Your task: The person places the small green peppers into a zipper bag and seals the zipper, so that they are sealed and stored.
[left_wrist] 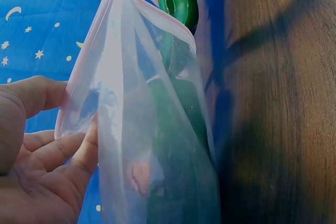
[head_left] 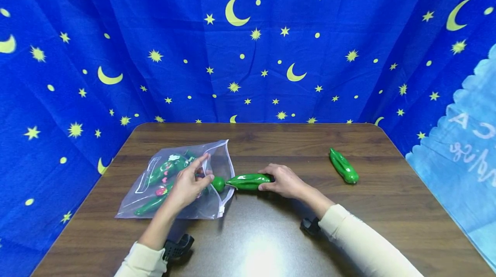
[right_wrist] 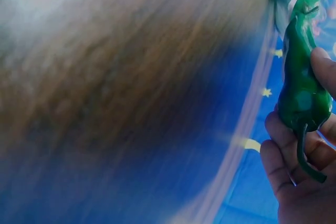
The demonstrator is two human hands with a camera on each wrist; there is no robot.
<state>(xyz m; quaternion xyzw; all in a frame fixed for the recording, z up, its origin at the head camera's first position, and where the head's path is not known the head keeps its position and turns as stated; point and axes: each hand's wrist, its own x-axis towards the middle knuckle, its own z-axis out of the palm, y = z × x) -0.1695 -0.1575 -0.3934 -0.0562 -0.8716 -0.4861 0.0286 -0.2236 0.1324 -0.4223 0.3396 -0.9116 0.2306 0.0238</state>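
The left hand (head_left: 190, 186) is found with its thumb and fingers pinched on the rim of a clear zip bag (head_left: 223, 156); the remaining fingers are partly spread, as shown in the left wrist view. By this grip one side of the bag's mouth is held raised, and the mouth is parted. The right hand (head_left: 284, 181) is closed round the stem end of a glossy green pepper (head_left: 248, 181), with the thumb laid along one side and the fingers curled against the other. The stem is exposed over the palm in the right wrist view. The held pepper's narrow tip is pointed into the mouth of the bag, while its body is kept outside, above the table (head_left: 271, 146). Whether the tip is in contact with the contents cannot be determined.

The bag is laid on the left part of the table, and several green peppers (head_left: 153, 204) are contained in it; an exact count is prevented by the hand and the film. A rounded green end (head_left: 218, 184) is seen just within the mouth. A loose pepper (head_left: 343, 166) is located on the right of the table, well apart from both hands.
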